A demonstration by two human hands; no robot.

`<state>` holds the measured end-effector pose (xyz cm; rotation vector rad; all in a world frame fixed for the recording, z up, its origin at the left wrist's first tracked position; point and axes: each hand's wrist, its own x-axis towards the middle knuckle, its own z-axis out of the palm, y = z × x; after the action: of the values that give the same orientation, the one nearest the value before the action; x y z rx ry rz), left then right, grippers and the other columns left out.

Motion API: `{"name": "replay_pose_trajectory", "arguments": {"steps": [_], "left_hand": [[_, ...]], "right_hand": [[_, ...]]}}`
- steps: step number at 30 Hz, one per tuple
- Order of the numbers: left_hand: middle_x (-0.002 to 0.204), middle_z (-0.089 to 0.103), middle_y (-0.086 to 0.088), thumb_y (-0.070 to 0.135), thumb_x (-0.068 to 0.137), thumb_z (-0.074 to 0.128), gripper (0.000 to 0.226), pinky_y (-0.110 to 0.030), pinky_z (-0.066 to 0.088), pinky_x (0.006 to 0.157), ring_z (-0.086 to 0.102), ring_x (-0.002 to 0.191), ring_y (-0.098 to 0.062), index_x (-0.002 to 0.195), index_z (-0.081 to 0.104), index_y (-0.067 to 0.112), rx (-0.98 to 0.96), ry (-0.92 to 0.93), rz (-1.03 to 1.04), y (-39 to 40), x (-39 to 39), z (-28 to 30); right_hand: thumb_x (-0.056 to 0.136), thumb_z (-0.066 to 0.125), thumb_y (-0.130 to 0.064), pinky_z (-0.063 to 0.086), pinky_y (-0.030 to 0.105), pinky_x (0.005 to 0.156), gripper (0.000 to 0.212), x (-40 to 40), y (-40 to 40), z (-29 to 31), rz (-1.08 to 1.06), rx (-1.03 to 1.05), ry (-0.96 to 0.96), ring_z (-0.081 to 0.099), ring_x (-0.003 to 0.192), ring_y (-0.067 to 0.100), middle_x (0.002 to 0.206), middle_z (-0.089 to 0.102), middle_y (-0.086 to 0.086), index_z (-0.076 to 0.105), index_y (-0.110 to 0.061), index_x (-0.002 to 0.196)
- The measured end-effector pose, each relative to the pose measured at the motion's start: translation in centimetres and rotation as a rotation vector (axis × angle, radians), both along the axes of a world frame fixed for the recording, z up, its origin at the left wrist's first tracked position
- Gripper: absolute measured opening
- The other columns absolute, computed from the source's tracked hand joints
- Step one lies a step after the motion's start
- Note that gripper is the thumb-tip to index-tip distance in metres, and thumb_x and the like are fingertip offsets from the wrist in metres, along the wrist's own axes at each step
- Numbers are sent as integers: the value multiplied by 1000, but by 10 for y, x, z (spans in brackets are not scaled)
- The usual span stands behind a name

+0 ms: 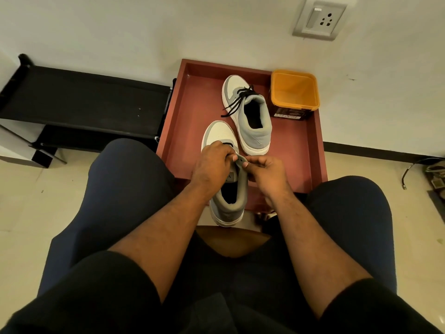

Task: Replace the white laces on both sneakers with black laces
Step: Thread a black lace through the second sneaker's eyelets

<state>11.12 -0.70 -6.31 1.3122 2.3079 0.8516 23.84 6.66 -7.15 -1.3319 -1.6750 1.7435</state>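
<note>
So, far left there's a black folding rack (81, 102) with a flat fabric-looking shelf, sitting against the plain white wall. Next over is a rectangular reddish-brown tray (310, 150) with a raised rim and a smooth matte floor.

The near sneaker (222, 169) lies on the tray's front part, heel hanging over the edge toward the person: white smooth toe cap, grey soft-looking collar, white rubbery sole. The left hand (213, 165) curls over its lacing area, fingers bent and gripping around the tongue, with a bit of black lace (228, 143) peeking out just past the knuckles. The right hand (265, 169) pinches the grey upper edge right beside it, fingertips touching the left hand's.

The far sneaker (248, 116) sits further back on the tray, same white-and-grey build, already threaded with black laces (237, 101) whose loose flat ends trail off to its left.

At the tray's back right corner stands a squarish orange plastic tub (295, 92), open, with rounded corners and a dark label on its side. A white wall socket (320, 19) is above.
</note>
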Motion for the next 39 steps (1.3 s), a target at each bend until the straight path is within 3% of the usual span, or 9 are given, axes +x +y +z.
{"name": "replay_pose_trajectory", "arguments": {"steps": [8, 12, 17, 24, 27, 30, 33, 35, 39], "left_hand": [[99, 67, 1, 28, 97, 54, 20, -38, 44, 83, 52, 91, -19, 99, 73, 23, -42, 133, 51, -2, 8, -1], [103, 67, 5, 28, 98, 51, 20, -33, 31, 81, 51, 97, -18, 98, 71, 26, -63, 170, 126, -1, 14, 0], [101, 68, 7, 34, 99, 48, 24, -35, 28, 83, 52, 98, -17, 95, 72, 30, -129, 151, 142, 3, 15, 2], [100, 69, 7, 39, 98, 52, 22, -34, 28, 81, 52, 97, -17, 96, 72, 30, -111, 104, 162, 2, 15, 0], [97, 70, 5, 37, 96, 55, 20, -33, 31, 82, 52, 97, -18, 96, 73, 29, -71, 39, 150, 1, 13, -1], [94, 72, 6, 39, 93, 60, 19, -38, 44, 87, 56, 96, -19, 96, 75, 28, -46, -44, 109, 0, 10, 0], [95, 71, 9, 39, 88, 66, 15, -37, 45, 88, 59, 95, -17, 99, 73, 31, -71, 15, 74, -1, 7, 3], [98, 70, 8, 31, 89, 66, 14, -33, 38, 86, 58, 98, -17, 103, 69, 31, -100, 90, 49, -3, 4, 4], [102, 70, 6, 19, 91, 62, 20, -36, 43, 87, 59, 97, -20, 108, 68, 28, -100, 194, 26, -6, 0, 9]], "right_hand": [[92, 64, -10, 54, 23, 64, 14, 1, -5, 3, 14, -47, 31, 66, 78, 12, 90, 75, 6, 75, -14, 99], [92, 63, -9, 49, 11, 61, 18, 3, -6, 6, 17, -74, 78, 68, 77, 1, 94, 75, 2, 73, -8, 107], [98, 56, -26, 52, 24, 71, 25, -1, -3, 1, -40, -170, 22, 67, 82, 11, 92, 75, 4, 73, -8, 98], [94, 61, -19, 53, 26, 70, 12, -4, -2, -6, -86, -251, 100, 66, 80, 15, 89, 73, 5, 71, -12, 94], [95, 60, -16, 54, 25, 67, 12, -5, -3, -6, -64, -193, 86, 66, 77, 13, 88, 73, 3, 71, -14, 93], [98, 55, -14, 53, 23, 66, 14, -6, -3, -5, -44, -120, 61, 64, 80, 14, 92, 71, 6, 68, -12, 95], [100, 48, -16, 51, 30, 70, 16, -8, -5, -6, -85, -72, 23, 61, 82, 18, 91, 67, 6, 63, -15, 95], [102, 42, -16, 52, 31, 69, 19, -10, -2, 0, -238, -171, 162, 63, 77, 17, 87, 68, 3, 58, -17, 92], [103, 37, -17, 50, 29, 63, 22, 17, 41, 28, -671, -479, 673, 58, 55, 13, 62, 62, -1, 51, -18, 86]]}}
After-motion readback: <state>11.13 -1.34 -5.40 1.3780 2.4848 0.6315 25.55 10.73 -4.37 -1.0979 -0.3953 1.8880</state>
